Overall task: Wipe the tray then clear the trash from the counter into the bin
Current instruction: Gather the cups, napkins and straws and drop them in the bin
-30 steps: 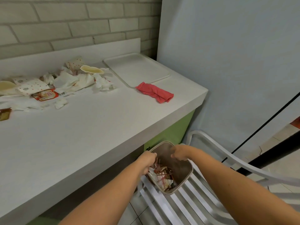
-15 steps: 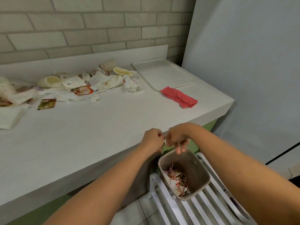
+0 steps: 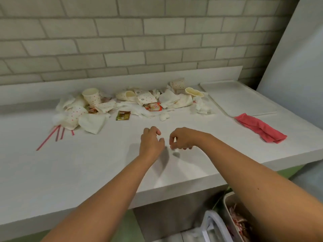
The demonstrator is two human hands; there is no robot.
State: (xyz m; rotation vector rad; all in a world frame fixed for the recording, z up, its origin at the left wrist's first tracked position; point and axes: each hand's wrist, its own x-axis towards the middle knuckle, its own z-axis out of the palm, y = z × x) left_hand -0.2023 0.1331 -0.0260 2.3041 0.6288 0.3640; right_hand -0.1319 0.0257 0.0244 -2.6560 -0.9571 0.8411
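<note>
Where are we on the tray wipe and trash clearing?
Looks done: the tray sits bare, the red cloth set down beside it. Some trash is already in the bin. In hand: nothing; left hand and right hand hover empty over the counter. Left: most of it, the pile of cups and napkins and the red straws.

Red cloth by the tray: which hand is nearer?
Right. The right hand hovers over the counter to the left of the red cloth. The left hand is further left, beyond the right one.
</note>
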